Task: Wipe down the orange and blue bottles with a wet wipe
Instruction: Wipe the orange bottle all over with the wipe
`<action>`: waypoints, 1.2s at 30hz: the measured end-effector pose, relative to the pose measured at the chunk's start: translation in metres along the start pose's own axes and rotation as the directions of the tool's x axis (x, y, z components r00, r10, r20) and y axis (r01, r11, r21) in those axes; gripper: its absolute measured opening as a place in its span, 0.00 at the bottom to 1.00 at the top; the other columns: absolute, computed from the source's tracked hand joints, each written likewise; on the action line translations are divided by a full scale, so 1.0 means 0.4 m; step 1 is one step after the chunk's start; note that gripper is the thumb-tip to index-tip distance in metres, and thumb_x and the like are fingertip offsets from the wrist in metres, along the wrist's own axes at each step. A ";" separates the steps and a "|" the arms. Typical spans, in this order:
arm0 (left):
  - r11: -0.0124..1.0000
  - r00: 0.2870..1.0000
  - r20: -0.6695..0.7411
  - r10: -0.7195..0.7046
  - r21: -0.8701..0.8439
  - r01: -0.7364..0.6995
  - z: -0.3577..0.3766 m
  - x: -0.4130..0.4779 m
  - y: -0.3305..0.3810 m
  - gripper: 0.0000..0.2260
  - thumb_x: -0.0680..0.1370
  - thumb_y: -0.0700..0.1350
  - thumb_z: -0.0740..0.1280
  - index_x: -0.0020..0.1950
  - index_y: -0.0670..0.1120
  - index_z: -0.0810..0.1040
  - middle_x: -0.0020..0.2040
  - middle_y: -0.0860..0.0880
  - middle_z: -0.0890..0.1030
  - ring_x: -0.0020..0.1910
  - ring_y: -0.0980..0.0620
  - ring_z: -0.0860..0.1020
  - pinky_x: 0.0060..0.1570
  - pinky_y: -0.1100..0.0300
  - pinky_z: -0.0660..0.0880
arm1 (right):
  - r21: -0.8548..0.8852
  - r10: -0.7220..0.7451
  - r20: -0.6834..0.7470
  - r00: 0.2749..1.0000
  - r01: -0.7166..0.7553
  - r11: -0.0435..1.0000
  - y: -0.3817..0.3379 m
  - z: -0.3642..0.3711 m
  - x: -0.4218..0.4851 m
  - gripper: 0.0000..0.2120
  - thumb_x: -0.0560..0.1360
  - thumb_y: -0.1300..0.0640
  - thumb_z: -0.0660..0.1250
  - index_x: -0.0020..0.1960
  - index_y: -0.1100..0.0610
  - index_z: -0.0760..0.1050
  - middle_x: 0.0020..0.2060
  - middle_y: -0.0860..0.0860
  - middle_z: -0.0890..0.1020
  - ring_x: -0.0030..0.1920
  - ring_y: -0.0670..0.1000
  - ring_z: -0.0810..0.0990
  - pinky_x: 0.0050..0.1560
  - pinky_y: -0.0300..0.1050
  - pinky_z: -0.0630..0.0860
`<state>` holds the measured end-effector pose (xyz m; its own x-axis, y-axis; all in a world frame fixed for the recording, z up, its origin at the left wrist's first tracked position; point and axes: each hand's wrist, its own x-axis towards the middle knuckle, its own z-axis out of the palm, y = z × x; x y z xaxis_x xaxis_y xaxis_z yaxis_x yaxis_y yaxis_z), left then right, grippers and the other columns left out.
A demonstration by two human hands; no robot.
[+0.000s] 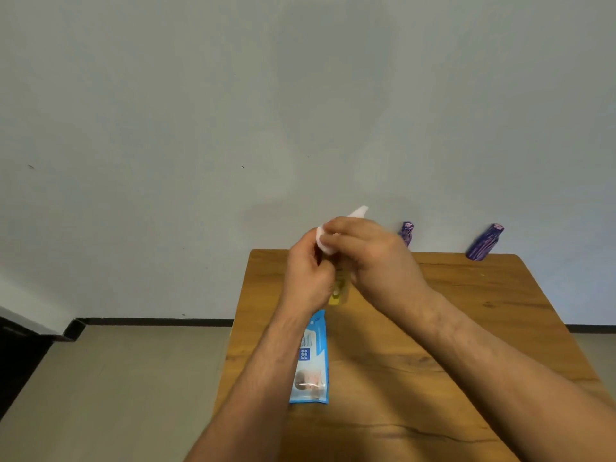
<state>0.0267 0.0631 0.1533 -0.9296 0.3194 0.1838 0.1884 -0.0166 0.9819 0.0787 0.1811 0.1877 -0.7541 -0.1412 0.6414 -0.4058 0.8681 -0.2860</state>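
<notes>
Both my hands meet above the far part of the wooden table. My left hand is curled round an orange-yellow bottle, of which only the lower part shows between my hands. My right hand holds a white wet wipe against the top of that bottle; a corner of the wipe sticks up behind my fingers. Two blue-purple bottles stand at the table's far edge by the wall, one just right of my right hand, the other further right.
A blue wet-wipe pack lies on the table under my left forearm. The table's left edge drops to a tiled floor. A plain grey wall rises behind the table.
</notes>
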 end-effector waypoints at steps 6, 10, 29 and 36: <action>0.988 0.992 0.041 -0.117 -0.096 0.121 -0.002 0.012 0.007 0.11 0.80 0.33 0.65 0.60 0.44 0.79 0.50 0.47 0.85 0.49 0.52 0.84 0.49 0.57 0.81 | -0.139 0.014 -0.146 0.989 -0.035 0.990 0.082 0.004 0.010 0.14 0.79 0.58 0.61 0.54 0.63 0.84 0.52 0.56 0.85 0.53 0.59 0.81 0.54 0.53 0.79; 0.974 0.988 0.056 -0.145 -0.168 0.153 -0.009 0.028 -0.009 0.10 0.80 0.31 0.63 0.59 0.40 0.79 0.51 0.43 0.85 0.49 0.49 0.83 0.49 0.54 0.80 | -0.121 -0.059 -0.055 0.997 0.052 0.991 0.063 0.049 -0.043 0.10 0.78 0.64 0.66 0.55 0.64 0.84 0.53 0.56 0.85 0.53 0.60 0.81 0.55 0.51 0.79; 0.969 0.962 -0.121 -0.246 -0.061 0.240 -0.034 0.157 -0.152 0.14 0.74 0.33 0.73 0.55 0.47 0.80 0.49 0.48 0.85 0.48 0.52 0.83 0.51 0.54 0.81 | 0.089 0.309 -0.173 0.935 -0.297 0.951 0.241 0.105 0.005 0.13 0.74 0.70 0.71 0.55 0.58 0.85 0.54 0.51 0.86 0.55 0.53 0.83 0.60 0.49 0.78; 0.952 0.919 -0.275 -0.283 0.037 0.305 -0.074 0.292 -0.301 0.15 0.75 0.34 0.72 0.51 0.55 0.81 0.47 0.52 0.85 0.50 0.49 0.83 0.53 0.53 0.81 | 0.210 0.514 -0.064 0.856 -0.492 0.845 0.310 0.213 -0.043 0.14 0.75 0.69 0.71 0.55 0.56 0.85 0.53 0.47 0.85 0.53 0.47 0.83 0.57 0.52 0.81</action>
<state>-0.1141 0.0743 0.0577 -0.9945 0.0381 -0.0972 -0.0922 0.1163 0.9889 -0.0025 0.2506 0.0805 -0.8208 0.3554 0.4472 -0.0803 0.7033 -0.7063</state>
